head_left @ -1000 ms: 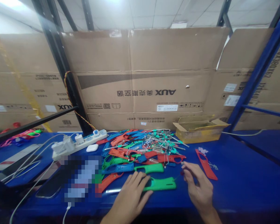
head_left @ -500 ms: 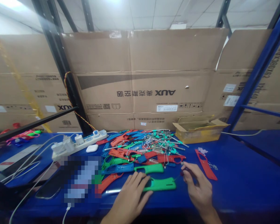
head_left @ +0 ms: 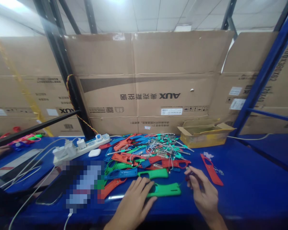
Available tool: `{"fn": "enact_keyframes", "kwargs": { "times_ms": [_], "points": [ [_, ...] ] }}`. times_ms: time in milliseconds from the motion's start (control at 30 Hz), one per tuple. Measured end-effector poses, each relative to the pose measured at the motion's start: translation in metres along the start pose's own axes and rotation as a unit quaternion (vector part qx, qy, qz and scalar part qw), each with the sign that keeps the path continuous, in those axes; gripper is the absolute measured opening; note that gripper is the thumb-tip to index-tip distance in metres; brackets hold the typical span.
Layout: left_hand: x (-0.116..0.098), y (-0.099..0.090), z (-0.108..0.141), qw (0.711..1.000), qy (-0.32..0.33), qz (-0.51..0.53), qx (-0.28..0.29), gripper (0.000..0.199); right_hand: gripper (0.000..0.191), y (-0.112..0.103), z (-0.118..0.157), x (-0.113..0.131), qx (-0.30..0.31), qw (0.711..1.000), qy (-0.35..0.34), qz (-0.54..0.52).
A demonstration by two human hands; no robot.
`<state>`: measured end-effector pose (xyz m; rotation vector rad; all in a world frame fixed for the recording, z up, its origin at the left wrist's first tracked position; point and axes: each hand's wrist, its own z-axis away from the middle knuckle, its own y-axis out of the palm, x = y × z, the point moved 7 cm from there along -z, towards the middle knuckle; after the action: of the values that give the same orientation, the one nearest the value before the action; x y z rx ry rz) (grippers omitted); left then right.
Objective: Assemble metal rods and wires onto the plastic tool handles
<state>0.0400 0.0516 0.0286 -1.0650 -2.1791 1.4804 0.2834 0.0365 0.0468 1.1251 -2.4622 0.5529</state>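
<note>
Near the desk's (head_left: 249, 195) front edge, my left hand (head_left: 136, 199) curls partly closed over a green lighter casing (head_left: 169, 189). It looks light, stiff and slick, best held by its broad body. My right hand (head_left: 206, 193) pinches a small dark tool (head_left: 188, 175) beside its end. Behind, an open cardboard box (head_left: 203, 141); I cannot tell its contents.
</note>
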Motion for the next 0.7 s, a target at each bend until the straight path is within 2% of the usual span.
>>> {"fn": "enact_keyframes", "kwargs": {
  "times_ms": [233,433,700],
  "points": [
    [0.0008,-0.0003,0.0001,1.0,-0.003,0.004,0.002,0.038,0.018,-0.0037,-0.0019,0.0007,-0.016,1.0,0.001,0.02],
    [0.0005,-0.0021,-0.0011,1.0,-0.007,0.006,0.008,0.036,0.024,-0.001,-0.0023,0.0059,0.01,1.0,0.011,0.008],
    [0.0007,-0.0014,0.0003,1.0,-0.001,0.0,-0.003,0.037,0.026,-0.0011,0.0028,-0.0031,-0.022,0.999,0.032,-0.021]
  ]
}}
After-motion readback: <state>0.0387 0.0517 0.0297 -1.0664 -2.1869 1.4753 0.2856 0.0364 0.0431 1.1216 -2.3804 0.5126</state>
